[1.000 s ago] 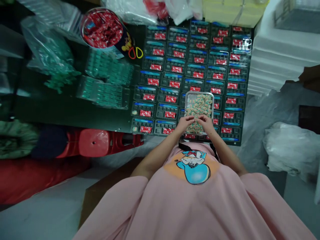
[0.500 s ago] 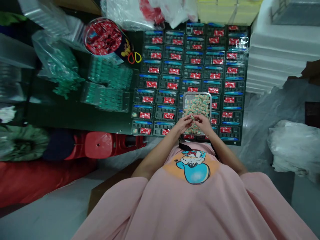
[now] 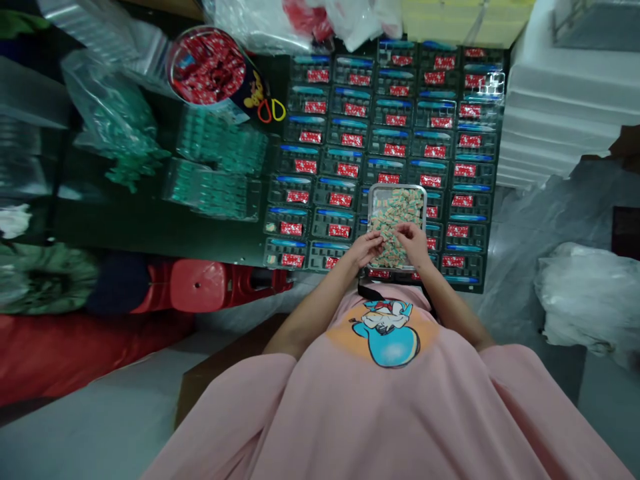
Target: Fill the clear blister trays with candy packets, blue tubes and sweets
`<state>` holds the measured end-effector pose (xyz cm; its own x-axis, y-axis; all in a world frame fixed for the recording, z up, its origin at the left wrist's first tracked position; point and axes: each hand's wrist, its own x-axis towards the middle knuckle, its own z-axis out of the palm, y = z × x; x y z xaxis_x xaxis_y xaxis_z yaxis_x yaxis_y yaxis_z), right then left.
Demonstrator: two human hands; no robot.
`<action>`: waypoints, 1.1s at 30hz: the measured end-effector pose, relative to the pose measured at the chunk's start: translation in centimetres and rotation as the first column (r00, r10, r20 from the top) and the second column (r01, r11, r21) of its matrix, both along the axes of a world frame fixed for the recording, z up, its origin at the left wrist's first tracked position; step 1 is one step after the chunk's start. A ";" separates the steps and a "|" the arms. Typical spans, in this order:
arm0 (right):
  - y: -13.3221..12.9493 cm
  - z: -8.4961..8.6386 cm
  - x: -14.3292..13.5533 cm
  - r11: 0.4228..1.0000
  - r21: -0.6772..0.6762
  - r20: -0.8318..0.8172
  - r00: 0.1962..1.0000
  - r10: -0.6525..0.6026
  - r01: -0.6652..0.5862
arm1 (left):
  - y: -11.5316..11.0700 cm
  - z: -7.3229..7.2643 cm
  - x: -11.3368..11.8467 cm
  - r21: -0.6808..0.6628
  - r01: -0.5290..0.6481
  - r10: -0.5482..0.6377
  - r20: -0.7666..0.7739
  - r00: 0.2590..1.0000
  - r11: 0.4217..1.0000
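A shallow clear tray (image 3: pixel 371 200) holds a heap of small beige-and-green pieces (image 3: pixel 403 208), too small to name. My left hand (image 3: pixel 368 249) is over the tray's near left side with its fingers curled together; whether a piece is between the fingertips is hard to see. On the right side of the heap, my right hand (image 3: pixel 412 243) has its thumb and fingers pinched just above the pieces. What that pinch holds, if anything, is hidden. Under and around the tray lie rows of black compartment trays (image 3: pixel 345 153), each with a blue pen-like stick and a red patterned packet (image 3: pixel 351 141).
To the left stand a tub of red packets (image 3: pixel 210 70), scissors with red and yellow handles (image 3: pixel 271 111) and bagged green pieces (image 3: pixel 220 143). White foam-like sheets (image 3: pixel 545 120) are stacked at right. A red stool (image 3: pixel 198 285) sits by the table's front edge.
My hands, which met over the tray, have drawn apart; the right one has moved right, over the heap. The whole view has shifted slightly.
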<state>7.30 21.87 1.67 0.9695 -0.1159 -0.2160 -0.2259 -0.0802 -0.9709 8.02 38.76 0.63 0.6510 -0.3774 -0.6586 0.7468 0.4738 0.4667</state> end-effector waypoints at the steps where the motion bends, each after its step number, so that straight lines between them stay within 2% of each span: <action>1: 0.2 0.0 0.1 1.000 0.016 -0.002 1.000 -0.005 0.005 | 0.0 0.0 0.0 0.006 0.012 -0.012 -0.012 1.000 1.000; 7: 1.5 0.3 -0.2 0.997 0.059 -0.022 0.999 0.048 -0.047 | 0.4 -0.2 -0.2 0.078 0.073 -0.069 -0.047 0.996 0.994; 13: 2.5 0.6 -0.3 0.997 0.049 -0.046 0.997 0.068 -0.066 | 1.4 -0.2 0.3 0.114 0.046 -0.042 -0.040 0.998 0.992; 17: 3.2 0.8 -0.3 0.998 -0.008 -0.059 0.996 0.067 -0.067 | 1.7 0.1 0.7 0.119 0.023 -0.018 -0.037 0.999 0.993; 23: 5.1 -0.1 -0.3 0.995 -0.006 -0.051 0.994 0.098 -0.098 | 3.1 0.6 1.5 0.144 -0.014 0.014 0.001 1.000 0.989; 26: 6.3 -0.5 0.1 0.993 -0.031 -0.053 0.993 0.108 -0.110 | 6.2 0.9 2.9 0.233 -0.045 0.030 0.064 0.997 0.971; 29: 7.1 -0.7 0.7 0.995 -0.061 -0.082 0.994 0.070 -0.075 | 12.2 1.1 5.2 0.426 -0.159 0.096 0.164 0.982 0.891; 31: 7.4 -0.8 1.1 0.996 -0.071 -0.105 0.993 0.048 -0.055 | 17.2 1.0 7.2 0.581 -0.248 0.125 0.244 0.962 0.775; 33: 7.6 -1.1 1.5 0.996 -0.078 -0.120 0.992 0.040 -0.049 | 22.1 0.7 9.1 0.722 -0.322 0.144 0.299 0.943 0.613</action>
<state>8.79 29.45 0.61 0.9425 -0.0948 -0.3206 -0.3327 -0.1698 -0.9276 17.11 60.84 1.36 0.7878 0.3742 -0.4892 0.5150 0.0354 0.8564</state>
